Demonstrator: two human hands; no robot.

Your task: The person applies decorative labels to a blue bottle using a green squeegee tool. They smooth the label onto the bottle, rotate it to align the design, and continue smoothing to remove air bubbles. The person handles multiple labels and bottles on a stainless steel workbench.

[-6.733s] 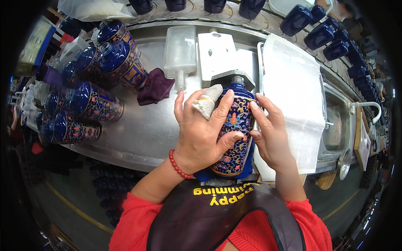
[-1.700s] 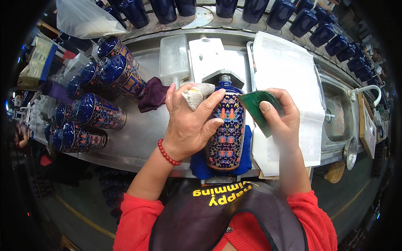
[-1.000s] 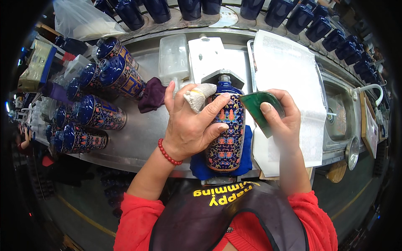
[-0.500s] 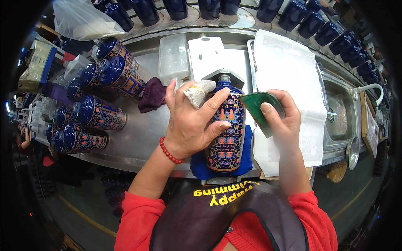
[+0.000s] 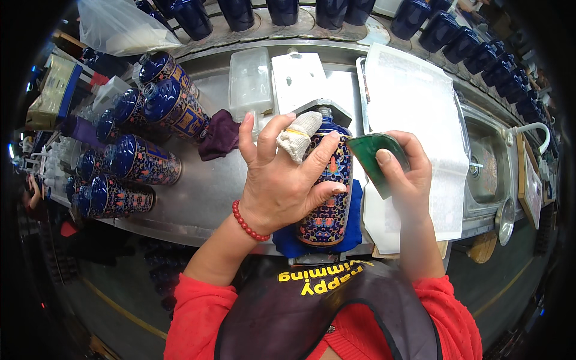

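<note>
A dark blue bottle with a colourful floral pattern (image 5: 324, 223) lies in front of me, its neck pointing away, over a blue cloth (image 5: 356, 207). My left hand (image 5: 273, 189) has its fingers spread over the bottle's left side, with index finger and thumb touching the patterned surface. A whitish knit cover (image 5: 294, 144), banded in yellow, wraps one of its fingers. Between thumb and fingers, my right hand (image 5: 413, 165) grips a flat green scraper (image 5: 375, 161), whose corner is close to the bottle's right shoulder. Part of the bottle is hidden behind my left hand.
Several patterned bottles (image 5: 144, 161) stand at left, beside a crumpled purple cloth (image 5: 219, 137). A clear plastic tray (image 5: 250, 78) sits farther back. White sheets (image 5: 414, 108) lie at right, before a metal sink (image 5: 485, 174). Plain blue bottles (image 5: 282, 11) line a curved conveyor behind.
My left hand has shifted slightly right over the bottle. The plain blue bottles along the back have moved right. My right hand and the scraper have barely moved.
</note>
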